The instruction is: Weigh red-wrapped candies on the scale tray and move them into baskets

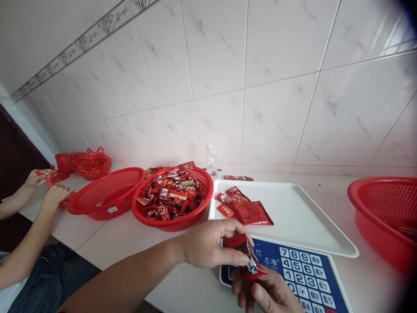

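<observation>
My left hand is closed, its thumb and fingers around shiny red snack packets above the front of a weighing scale. Just below, my right hand has its fingers curled against the lower end of the same packets; how many there are I cannot tell. Behind the keypad, a white tray rests on the scale and carries several red packets at its left side. Left of the tray stands a red basket heaped with small wrapped snacks.
Further left are another red basket with a small item inside and red plastic bags. Another person's hands hold red plastic there. A clear bottle stands by the tiled wall. A red basket is at the right.
</observation>
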The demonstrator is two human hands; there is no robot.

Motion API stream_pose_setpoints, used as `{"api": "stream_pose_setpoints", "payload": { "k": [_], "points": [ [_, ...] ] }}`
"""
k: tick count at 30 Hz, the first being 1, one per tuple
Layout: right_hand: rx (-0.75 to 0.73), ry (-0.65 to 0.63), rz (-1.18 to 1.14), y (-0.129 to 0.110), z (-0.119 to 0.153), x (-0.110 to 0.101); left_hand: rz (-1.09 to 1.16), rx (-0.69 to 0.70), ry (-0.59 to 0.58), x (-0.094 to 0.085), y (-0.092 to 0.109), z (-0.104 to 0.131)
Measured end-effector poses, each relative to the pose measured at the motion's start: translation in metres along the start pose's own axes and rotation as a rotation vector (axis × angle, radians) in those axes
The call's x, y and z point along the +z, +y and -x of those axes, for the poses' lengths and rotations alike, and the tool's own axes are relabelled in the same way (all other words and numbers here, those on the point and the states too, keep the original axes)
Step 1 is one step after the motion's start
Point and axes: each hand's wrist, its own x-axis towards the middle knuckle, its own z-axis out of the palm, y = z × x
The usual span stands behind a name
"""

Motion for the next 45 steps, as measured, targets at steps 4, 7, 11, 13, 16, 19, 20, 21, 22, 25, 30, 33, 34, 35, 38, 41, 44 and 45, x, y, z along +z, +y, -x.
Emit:
{"api": "stream_pose_setpoints", "payload": {
  "k": [4, 7, 11, 13, 16, 19, 20, 21, 22, 25, 30, 33, 34, 35, 38, 41, 44, 45],
  "points": [
    [-0.027, 0.102, 0.11, -0.009, 0.004, 0.002, -0.043, -0.071, -0.122, 0.004, 0.0, -0.007],
    [-0.138, 0.17, 0.244, -0.017, 0.006, 0.004, -0.165, 0.055, -0.004, -0.008, -0.004, -0.027],
    [-0.31, 0.087, 0.481, -0.023, 0.005, 0.006, -0.662, 0.102, 0.27, -0.032, -0.016, -0.072],
    [-0.354, 0.046, 0.563, -0.024, 0.003, 0.007, -0.818, -0.039, 0.286, -0.04, -0.022, -0.094],
    [-0.381, 0.034, 0.62, -0.023, 0.0, 0.005, -0.903, -0.256, 0.248, -0.043, -0.03, -0.119],
    [-0.39, 0.02, 0.624, -0.021, -0.003, 0.004, -1.0, -0.295, 0.194, -0.039, -0.038, -0.131],
    [-0.393, 0.013, 0.622, -0.019, -0.004, 0.004, -1.04, -0.265, 0.197, -0.037, -0.041, -0.133],
    [-0.397, 0.004, 0.623, -0.018, -0.004, 0.004, -1.081, -0.221, 0.213, -0.034, -0.043, -0.134],
    [-0.402, -0.007, 0.626, -0.017, -0.005, 0.005, -1.12, -0.17, 0.238, -0.032, -0.046, -0.135],
    [-0.415, -0.026, 0.637, -0.016, -0.005, 0.006, -1.202, -0.036, 0.296, -0.028, -0.051, -0.135],
    [-0.37, 0.001, 0.644, -0.022, -0.004, 0.006, -1.099, -0.012, 0.301, -0.031, -0.051, -0.139],
    [-0.371, 0.008, 0.651, -0.024, -0.004, 0.005, -0.995, 0.031, 0.372, -0.035, -0.048, -0.145],
    [-0.381, 0.003, 0.652, -0.024, -0.004, 0.005, -0.943, 0.046, 0.413, -0.037, -0.046, -0.148],
    [-0.396, 0.0, 0.655, -0.023, -0.004, 0.005, -0.882, 0.059, 0.461, -0.039, -0.043, -0.15],
    [-0.422, 0.013, 0.666, -0.021, -0.005, 0.005, -0.684, 0.097, 0.621, -0.051, -0.029, -0.156],
    [-0.426, 0.027, 0.668, -0.02, -0.005, 0.003, -0.514, 0.119, 0.743, -0.077, -0.009, -0.15],
    [-0.438, 0.016, 0.667, -0.019, -0.005, 0.002, -0.381, 0.091, 0.875, -0.12, 0.01, -0.12],
    [-0.432, 0.018, 0.674, -0.019, -0.004, 0.001, -0.38, 0.062, 0.93, -0.138, 0.014, -0.105]
  ]
}}
